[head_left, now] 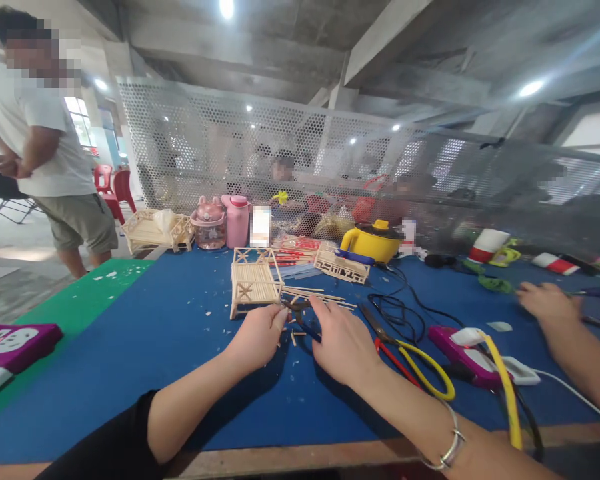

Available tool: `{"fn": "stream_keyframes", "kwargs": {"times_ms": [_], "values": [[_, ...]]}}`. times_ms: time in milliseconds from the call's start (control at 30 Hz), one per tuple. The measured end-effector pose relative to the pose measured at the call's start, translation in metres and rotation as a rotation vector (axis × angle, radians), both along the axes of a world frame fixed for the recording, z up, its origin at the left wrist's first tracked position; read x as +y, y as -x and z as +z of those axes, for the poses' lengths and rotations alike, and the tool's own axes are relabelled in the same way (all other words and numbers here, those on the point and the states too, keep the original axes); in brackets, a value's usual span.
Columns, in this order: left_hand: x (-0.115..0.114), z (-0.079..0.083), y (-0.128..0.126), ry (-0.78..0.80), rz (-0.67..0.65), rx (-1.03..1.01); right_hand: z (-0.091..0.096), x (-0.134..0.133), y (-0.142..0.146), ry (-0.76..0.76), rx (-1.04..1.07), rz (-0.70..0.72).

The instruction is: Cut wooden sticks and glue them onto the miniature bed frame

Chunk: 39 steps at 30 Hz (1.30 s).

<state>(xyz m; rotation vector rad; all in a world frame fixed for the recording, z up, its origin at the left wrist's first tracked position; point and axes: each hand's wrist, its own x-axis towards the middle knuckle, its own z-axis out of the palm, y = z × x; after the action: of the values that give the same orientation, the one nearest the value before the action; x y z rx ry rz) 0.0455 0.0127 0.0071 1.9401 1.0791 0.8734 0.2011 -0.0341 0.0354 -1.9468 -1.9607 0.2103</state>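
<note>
My left hand [258,335] rests on the blue table cover [170,333] with its fingers curled, just in front of a small wooden stick frame [253,283]. My right hand [341,340] lies beside it, fingers bent over a dark-handled tool [300,319] and short stick pieces; what the fingers grip is hidden. Loose thin sticks [320,295] lie just beyond both hands. A silver bracelet [453,448] circles my right wrist.
Cutters with red and yellow handles [410,357], black cables [397,310], a purple and white glue gun [473,353], another stick model [341,263], a yellow pot [373,241] and pink bottles [236,221] are on the table. Another person's hand [547,303] reaches in at right. A person stands far left.
</note>
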Motion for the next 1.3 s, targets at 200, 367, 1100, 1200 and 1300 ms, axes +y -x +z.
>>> {"fn": "stream_keyframes", "kwargs": {"times_ms": [200, 367, 1100, 1200, 1300], "values": [[0.001, 0.01, 0.012, -0.158, 0.029, 0.134, 0.004, 0.008, 0.001, 0.493, 0.585, 0.079], [0.004, 0.006, 0.015, -0.175, -0.013, 0.18, -0.014, 0.008, 0.003, 0.674, 0.859, 0.03], [0.012, -0.01, 0.01, 0.211, -0.061, -0.181, 0.009, -0.017, -0.021, 1.117, 1.402, 0.375], [0.01, -0.011, 0.011, 0.228, -0.05, -0.169, 0.009, -0.011, -0.018, 1.155, 1.376, 0.336], [0.01, -0.01, 0.012, 0.214, -0.03, -0.169, 0.008, -0.005, -0.017, 1.181, 1.324, 0.314]]}}
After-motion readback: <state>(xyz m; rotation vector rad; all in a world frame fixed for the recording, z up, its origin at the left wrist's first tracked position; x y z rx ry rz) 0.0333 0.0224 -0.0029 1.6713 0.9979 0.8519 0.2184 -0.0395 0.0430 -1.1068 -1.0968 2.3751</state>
